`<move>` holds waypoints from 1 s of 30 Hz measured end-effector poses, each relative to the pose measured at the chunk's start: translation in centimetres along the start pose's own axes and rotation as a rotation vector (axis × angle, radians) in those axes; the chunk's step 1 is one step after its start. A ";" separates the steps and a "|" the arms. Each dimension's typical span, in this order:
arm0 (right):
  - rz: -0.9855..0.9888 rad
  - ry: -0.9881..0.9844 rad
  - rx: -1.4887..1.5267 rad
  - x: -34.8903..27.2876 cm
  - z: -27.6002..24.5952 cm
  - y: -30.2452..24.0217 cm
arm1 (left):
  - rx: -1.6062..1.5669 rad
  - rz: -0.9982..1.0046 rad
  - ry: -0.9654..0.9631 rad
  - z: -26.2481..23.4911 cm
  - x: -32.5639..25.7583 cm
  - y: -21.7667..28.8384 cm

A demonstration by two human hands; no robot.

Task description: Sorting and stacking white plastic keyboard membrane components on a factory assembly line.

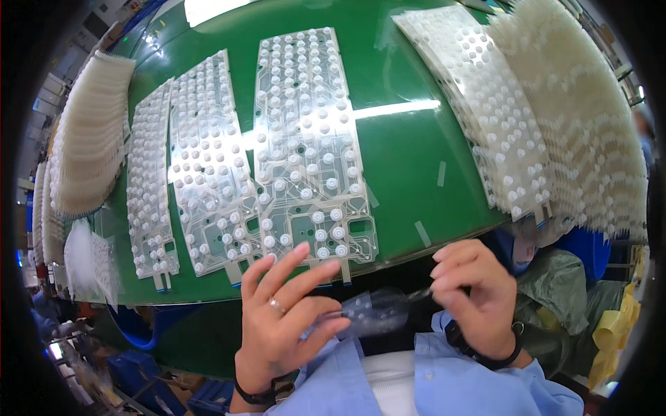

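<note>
Just off the table's near edge, my left hand (288,315) pinches a small clear plastic film (378,313) between thumb and forefinger, its other fingers raised. Pale dots show on the film, which is blurred by motion. My right hand (477,295) is closed at the film's other end, fingertips pressed together; what they hold is too blurred to make out. Beyond my left fingers lie three keyboard membrane sheets with white rubber domes: a near one (303,170), a middle one (201,142) and a left one (148,187).
A stack of membranes (503,132) lies on the right of the green table (399,180), beside a tall fanned pile (572,118). Another fanned pile (90,132) stands at the left. Below the edge are a blue bin (142,329) and grey plastic bags (555,284).
</note>
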State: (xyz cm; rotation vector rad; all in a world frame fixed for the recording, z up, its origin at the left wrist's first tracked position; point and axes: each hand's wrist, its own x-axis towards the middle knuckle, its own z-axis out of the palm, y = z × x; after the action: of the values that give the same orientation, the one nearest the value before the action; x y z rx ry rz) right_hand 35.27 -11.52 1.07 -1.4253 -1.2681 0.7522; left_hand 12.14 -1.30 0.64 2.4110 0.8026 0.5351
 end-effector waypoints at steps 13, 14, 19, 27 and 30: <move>0.318 -0.053 0.049 4.4 0.1 1.7 | -0.027 0.126 -0.108 2.8 1.9 0.3; 0.323 -0.078 -0.002 4.7 0.3 1.5 | -0.016 0.132 -0.109 3.0 2.0 0.1; 0.313 -0.066 -0.109 5.4 1.0 1.8 | -0.020 0.128 -0.129 3.3 2.0 -0.3; 0.300 -0.064 -0.214 5.4 1.2 1.7 | -0.013 0.149 -0.132 3.2 1.9 -0.5; 0.315 -0.056 -0.171 5.3 1.4 1.8 | -0.006 0.150 -0.132 3.2 1.8 -0.6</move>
State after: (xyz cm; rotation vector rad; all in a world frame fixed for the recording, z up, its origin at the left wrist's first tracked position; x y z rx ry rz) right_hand 35.85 -5.92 -0.07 -1.7811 -1.1860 0.9153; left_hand 14.90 -0.86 -1.85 2.4847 0.5669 0.4292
